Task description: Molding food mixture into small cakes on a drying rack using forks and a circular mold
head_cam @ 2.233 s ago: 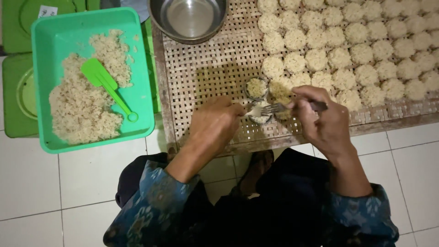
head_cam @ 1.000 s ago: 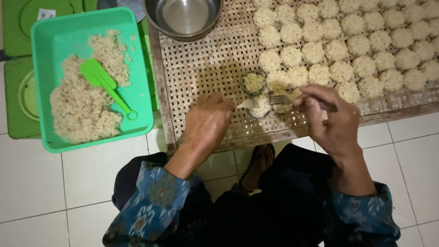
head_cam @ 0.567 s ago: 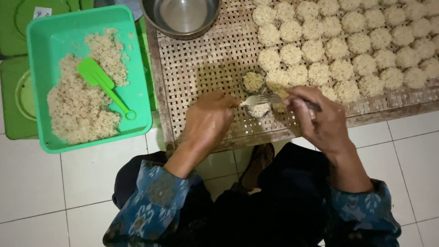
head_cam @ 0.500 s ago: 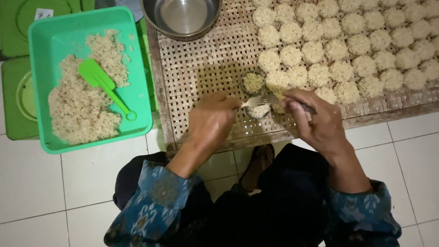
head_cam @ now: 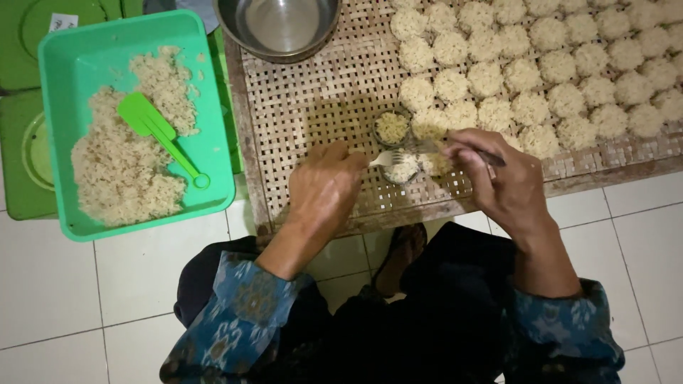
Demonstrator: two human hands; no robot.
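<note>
My right hand (head_cam: 501, 185) grips a metal fork (head_cam: 390, 157) whose tines point left over a small round mould (head_cam: 403, 171) partly filled with rice. A second round mould (head_cam: 391, 128), full of rice, stands just behind it. My left hand (head_cam: 326, 190) rests on the woven bamboo tray (head_cam: 320, 107) with curled fingers, its fingertips at the fork's tines beside the front mould. Whether it grips anything is hidden. Several round pressed rice cakes (head_cam: 530, 71) lie in rows on the tray's right part.
A green plastic tub (head_cam: 206, 85) of loose cooked rice with a green paddle (head_cam: 158, 135) sits on the left. A metal bowl (head_cam: 279, 28) stands at the tray's far edge. Green lids (head_cam: 21, 142) lie far left. White floor tiles (head_cam: 626, 227) surround my knees.
My right hand has drawn the fork slightly left and nearer over the front mould. My left hand has stayed beside it. The rice cakes and tub have not moved.
</note>
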